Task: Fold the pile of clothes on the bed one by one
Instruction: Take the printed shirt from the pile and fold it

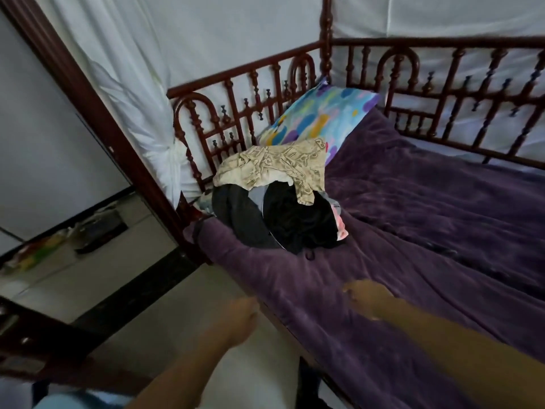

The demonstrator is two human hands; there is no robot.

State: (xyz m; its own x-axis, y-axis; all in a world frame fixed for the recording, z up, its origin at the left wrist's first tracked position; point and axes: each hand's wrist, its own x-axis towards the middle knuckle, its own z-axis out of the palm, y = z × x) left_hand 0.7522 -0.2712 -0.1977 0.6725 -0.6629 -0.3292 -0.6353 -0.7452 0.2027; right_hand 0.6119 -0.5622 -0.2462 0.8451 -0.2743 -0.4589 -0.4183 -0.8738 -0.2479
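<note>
- Fingers of the right hand [367, 298] curl loosely and hold nothing, just above the purple blanket [427, 219]
- Fingers of the left hand [240, 318] are blurred; they look straight, together and empty, over the floor beside the bed's edge
- Pile of clothes [283, 214] sits well ahead of both hands, near the bed's corner
- Cream patterned garment [274, 166] tops dark garments [300, 222]
- Colourful pillow [321, 116] leans behind the pile against the wooden railing [250, 84]
</note>
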